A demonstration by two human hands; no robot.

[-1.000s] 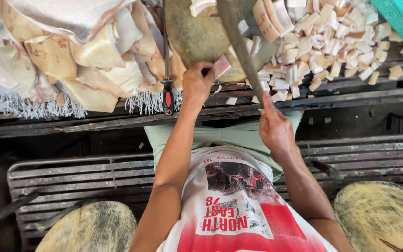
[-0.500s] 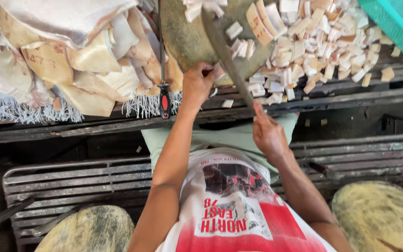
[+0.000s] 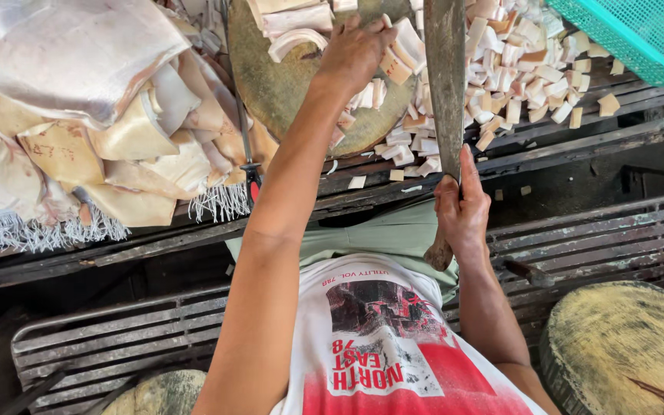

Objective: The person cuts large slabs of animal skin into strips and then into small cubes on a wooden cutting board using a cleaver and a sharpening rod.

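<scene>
The left hand [image 3: 355, 50] reaches out over the round wooden chopping block [image 3: 270, 77] at the far edge of the slatted wooden bench [image 3: 578, 146], its fingers curled down onto pale strips of pork skin [image 3: 293, 38] lying on the block. The right hand [image 3: 463, 211] is clenched around the wooden handle of a long cleaver [image 3: 446, 77], thumb along its spine, the blade raised over the block's right edge. Cut pale cubes [image 3: 524, 69] lie heaped right of the block beside a green mesh basket [image 3: 639, 38], and large uncut skin sheets [image 3: 94, 100] are piled at the bench's left end.
</scene>
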